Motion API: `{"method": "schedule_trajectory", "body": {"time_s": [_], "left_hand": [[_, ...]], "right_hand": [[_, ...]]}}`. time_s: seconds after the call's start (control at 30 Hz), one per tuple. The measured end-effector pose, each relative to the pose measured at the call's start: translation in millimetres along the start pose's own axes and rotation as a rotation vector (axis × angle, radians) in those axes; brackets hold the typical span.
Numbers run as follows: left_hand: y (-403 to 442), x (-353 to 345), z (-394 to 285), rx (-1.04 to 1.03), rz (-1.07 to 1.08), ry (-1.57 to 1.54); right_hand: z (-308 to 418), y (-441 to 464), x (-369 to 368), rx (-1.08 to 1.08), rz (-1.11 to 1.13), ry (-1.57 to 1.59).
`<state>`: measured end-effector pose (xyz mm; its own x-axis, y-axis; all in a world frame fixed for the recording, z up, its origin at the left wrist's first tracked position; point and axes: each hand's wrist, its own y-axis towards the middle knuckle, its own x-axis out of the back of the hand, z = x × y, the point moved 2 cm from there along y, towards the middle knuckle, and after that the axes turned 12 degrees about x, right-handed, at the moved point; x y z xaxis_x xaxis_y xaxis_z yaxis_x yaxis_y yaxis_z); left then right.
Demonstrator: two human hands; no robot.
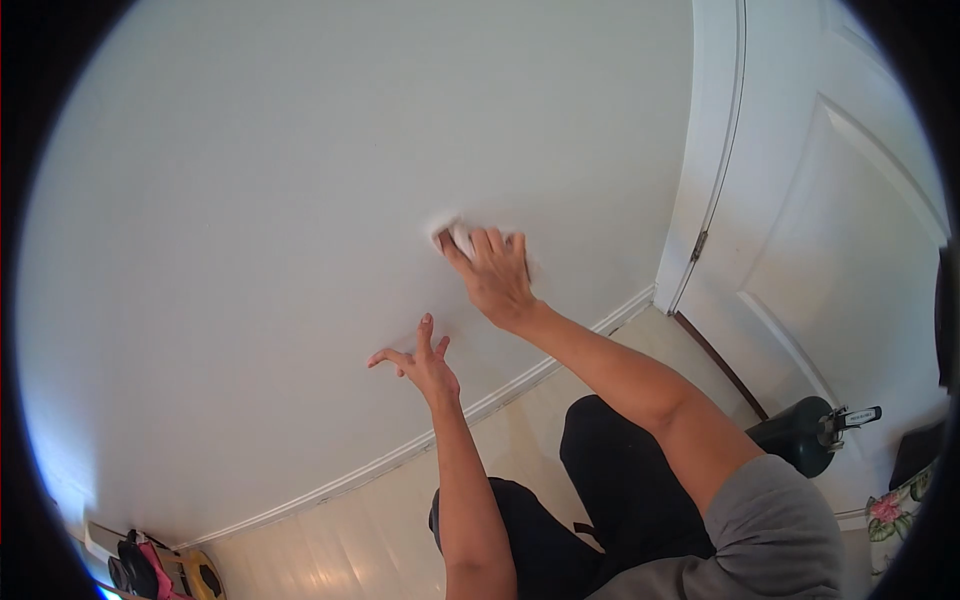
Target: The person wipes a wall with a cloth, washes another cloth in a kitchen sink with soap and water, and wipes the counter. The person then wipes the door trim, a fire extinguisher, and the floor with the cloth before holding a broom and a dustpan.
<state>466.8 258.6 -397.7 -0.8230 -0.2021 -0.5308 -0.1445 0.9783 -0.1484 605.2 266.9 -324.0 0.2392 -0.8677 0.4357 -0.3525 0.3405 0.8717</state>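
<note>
My right hand (497, 282) is pressed to the pale wall (260, 200), closed over a white cloth (462, 238). The cloth's folds show past my fingertips, while the rest is hidden under the palm. Lower and to the left, my left hand (430, 370) is empty, its fingers spread and some of them bent. It is close to the wall, but I cannot tell whether the fingertips touch it.
A white baseboard (480, 410) runs along the light floor (320, 540). At right are a panelled white door (800, 230) with a hinge (700, 245) and a dark green cylinder (806, 437) with a lever top. Bags (140, 565) lie at lower left. My bent knees are close to the wall.
</note>
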Motion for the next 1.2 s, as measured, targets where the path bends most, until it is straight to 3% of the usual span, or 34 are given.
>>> {"method": "schedule_trajectory", "body": {"time_s": [0.13, 0.33, 0.5, 0.73, 0.83, 1.03, 1.2], "left_hand": [[-1.3, -0.1, -0.4, -0.025, -0.007, 0.054], [-3.9, -2.4, -1.4, -0.055, -0.016, 0.012], [-1.5, 2.7, 1.1, -0.035, -0.021, 0.037], [-1.0, 1.3, -1.2, -0.017, -0.041, 0.069], [-2.0, 1.5, -0.7, -0.021, -0.035, 0.058], [-3.6, -4.4, -1.2, -0.046, -0.069, 0.051], [0.3, -2.1, -0.9, -0.028, -0.044, -0.011]], "right_hand": [[5.7, 34.6, 1.3, -0.056, -0.039, -0.062], [6.9, 5.3, 5.4, 0.090, 0.001, -0.008], [10.7, 38.3, -0.3, -0.058, -0.013, -0.077], [-11.3, -2.4, 4.0, 0.026, -0.017, -0.070], [-19.4, 19.5, 0.4, -0.137, -0.070, -0.166], [-14.2, -7.1, 3.1, -0.021, -0.080, -0.094], [-19.1, 26.2, -0.1, -0.108, -0.114, -0.126]]}}
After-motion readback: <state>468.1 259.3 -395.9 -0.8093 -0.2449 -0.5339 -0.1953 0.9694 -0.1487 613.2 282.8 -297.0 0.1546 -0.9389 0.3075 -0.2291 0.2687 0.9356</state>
